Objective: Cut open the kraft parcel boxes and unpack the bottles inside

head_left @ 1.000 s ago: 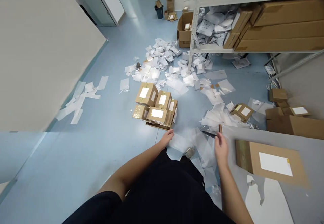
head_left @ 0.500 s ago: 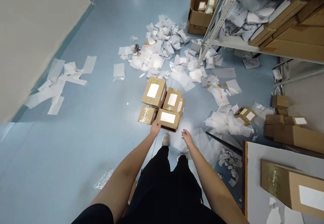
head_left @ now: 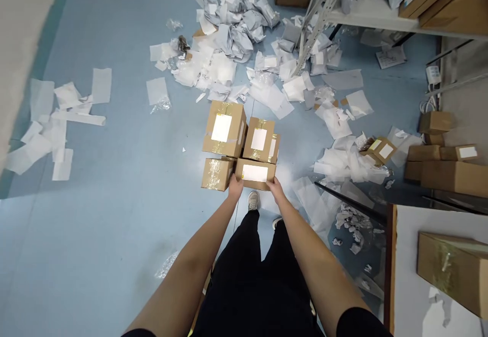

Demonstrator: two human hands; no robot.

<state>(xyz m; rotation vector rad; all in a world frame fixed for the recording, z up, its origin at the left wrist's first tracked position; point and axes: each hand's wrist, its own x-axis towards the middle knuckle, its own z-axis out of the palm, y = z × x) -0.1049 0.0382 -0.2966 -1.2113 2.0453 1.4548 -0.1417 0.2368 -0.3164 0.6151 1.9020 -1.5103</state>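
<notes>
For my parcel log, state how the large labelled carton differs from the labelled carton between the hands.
The large labelled carton looks bigger than the labelled carton between the hands. The large one shows tape across its edges; the other shows none on its labelled face. The left hand and right hand are at the smaller carton's ends, with neither on the large one. Both are brown cardboard with a white rectangular label.

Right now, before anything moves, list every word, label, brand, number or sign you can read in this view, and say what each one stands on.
Nothing here can be read.
White label on the front cardboard box, between the left hand and right hand: no text visible.
White label on the large cardboard box: no text visible.
Paper sheet on the floor by the shelf: marks too small to read.
</notes>
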